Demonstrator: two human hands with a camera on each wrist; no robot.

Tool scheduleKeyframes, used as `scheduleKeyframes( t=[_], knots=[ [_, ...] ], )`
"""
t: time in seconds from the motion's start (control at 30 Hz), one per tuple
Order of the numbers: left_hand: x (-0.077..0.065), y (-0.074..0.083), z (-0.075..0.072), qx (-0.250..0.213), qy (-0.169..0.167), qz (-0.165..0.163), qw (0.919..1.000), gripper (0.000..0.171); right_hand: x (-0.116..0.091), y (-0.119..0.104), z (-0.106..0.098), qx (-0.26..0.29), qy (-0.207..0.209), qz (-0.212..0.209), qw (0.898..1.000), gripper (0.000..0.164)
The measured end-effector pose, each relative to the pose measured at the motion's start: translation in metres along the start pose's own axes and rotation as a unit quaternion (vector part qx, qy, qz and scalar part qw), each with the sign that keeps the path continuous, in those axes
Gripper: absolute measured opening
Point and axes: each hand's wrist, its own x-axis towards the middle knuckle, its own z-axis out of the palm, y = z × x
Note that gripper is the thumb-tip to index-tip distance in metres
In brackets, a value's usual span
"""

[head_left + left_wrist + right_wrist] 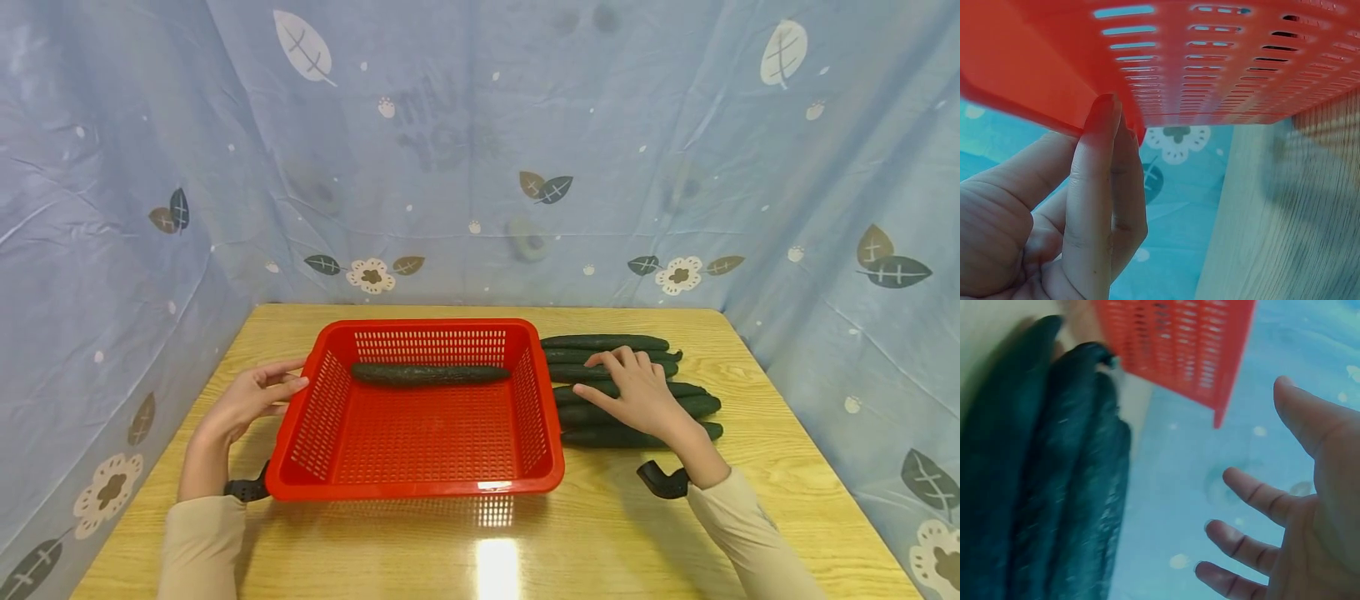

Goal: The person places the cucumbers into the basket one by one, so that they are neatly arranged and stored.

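Observation:
A red plastic basket (405, 490) with perforated walls sits left of the table's middle. One long dark green cucumber (431, 375) lies crosswise inside it, near the far wall. At the basket's left side, my left hand (243, 402) pinches the rim; in the left wrist view its fingers (1091, 181) press the outer side just under the rim. Over a group of several cucumbers (615, 437) right of the basket hovers my right hand (637, 398), fingers spread and holding nothing. The right wrist view shows a gap between that hand (1300, 519) and the cucumbers (1066, 469).
The wood-grain table (570, 542) reaches toward me in front of the basket. A blue curtain (480, 208) with leaf and flower prints hangs behind and along both sides. Some of the cucumbers' left ends lie close to the basket's right wall.

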Motion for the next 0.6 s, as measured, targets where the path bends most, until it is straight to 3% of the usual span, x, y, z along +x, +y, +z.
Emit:
scheduleKeyframes(
  t=[0.3,0.6],
  knots=[
    [0.0,0.0,0.0,-0.001,-0.001,0.002,1.0,0.065,-0.017,0.021,0.016,-0.007,0.03,0.001,1.0,0.051],
    [0.001,-0.003,0.0,-0.008,-0.002,0.002,1.0,0.064,-0.032,0.033,0.026,-0.012,0.027,0.002,1.0,0.047]
  ],
)
